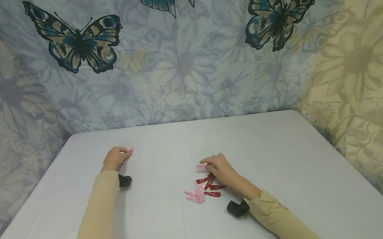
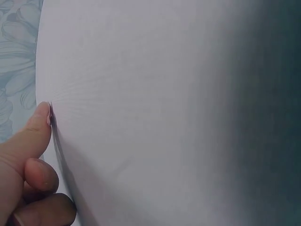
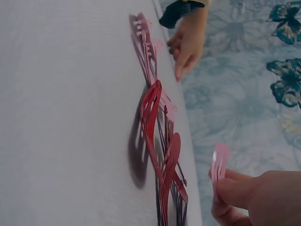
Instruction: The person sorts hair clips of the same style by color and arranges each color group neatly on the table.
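Over the table's far left part, my left hand (image 1: 115, 158) pinches a small pink hair clip (image 1: 130, 150) at its fingertips. Only a thin edge of that clip (image 2: 50, 115) shows beside the thumb in the left wrist view. My right hand (image 1: 221, 169) is just behind a loose pile and holds another pink hair clip (image 3: 219, 160) between thumb and finger, its rounded end sticking out. Several red hair clips (image 1: 213, 194) lie on the right side of the pile, with several pink hair clips (image 1: 194, 199) overlapping on its left.
A white cloth covers the table (image 1: 160, 222). Behind its far edge hangs a backdrop (image 1: 186, 66) with butterflies and flowers, continuing along both sides. Each wrist bears a black camera mount (image 1: 237, 209) close above the cloth.
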Demonstrator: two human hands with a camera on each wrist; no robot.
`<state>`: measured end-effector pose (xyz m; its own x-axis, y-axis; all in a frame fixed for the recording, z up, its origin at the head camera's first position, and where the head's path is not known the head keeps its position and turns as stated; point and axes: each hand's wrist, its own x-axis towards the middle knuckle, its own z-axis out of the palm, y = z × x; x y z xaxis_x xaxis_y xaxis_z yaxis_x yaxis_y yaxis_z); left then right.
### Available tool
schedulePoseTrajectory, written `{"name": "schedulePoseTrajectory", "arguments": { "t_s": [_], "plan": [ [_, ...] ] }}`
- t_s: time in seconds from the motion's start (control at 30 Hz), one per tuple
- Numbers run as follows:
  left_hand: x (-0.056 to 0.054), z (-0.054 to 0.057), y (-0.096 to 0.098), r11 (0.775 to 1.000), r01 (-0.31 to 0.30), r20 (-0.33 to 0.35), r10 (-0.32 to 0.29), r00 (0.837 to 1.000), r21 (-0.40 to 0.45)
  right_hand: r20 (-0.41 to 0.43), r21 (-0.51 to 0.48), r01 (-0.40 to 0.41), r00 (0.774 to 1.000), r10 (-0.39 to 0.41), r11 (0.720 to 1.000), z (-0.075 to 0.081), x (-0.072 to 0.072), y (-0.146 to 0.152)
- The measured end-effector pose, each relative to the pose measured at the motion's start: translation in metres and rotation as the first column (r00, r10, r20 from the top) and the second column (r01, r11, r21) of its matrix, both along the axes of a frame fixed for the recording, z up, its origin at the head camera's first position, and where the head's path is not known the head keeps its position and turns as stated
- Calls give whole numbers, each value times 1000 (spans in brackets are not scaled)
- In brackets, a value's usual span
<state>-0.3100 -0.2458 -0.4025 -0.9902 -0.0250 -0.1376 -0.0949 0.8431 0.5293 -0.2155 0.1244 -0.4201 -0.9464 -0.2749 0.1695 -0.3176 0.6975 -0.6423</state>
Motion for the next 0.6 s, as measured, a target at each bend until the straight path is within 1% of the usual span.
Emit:
{"name": "schedulePoseTrajectory", "arguments": {
  "t_s": [0.2,0.3,0.4,0.53,0.57,0.6],
  "plan": [
    [-1,0,0,1000,-1,-20,1,1000,10,91,-35,0,996,3,999,11,-3,5],
    [-1,1,1,1000,-9,-16,9,1000,22,118,-6,-34,992,35,999,17,-5,6],
    [1,0,1,1000,-11,-1,11,1000,24,165,9,-65,984,63,998,21,-8,7],
    [3,1,1,1000,-14,7,14,1000,15,205,-37,-78,975,84,996,27,-16,6],
    [3,1,1,1000,-12,5,12,1000,14,195,-57,-94,975,103,994,28,-19,7],
    [3,1,0,1000,-16,1,16,1000,11,203,-74,-99,973,113,992,30,-22,7]
  ]
}}
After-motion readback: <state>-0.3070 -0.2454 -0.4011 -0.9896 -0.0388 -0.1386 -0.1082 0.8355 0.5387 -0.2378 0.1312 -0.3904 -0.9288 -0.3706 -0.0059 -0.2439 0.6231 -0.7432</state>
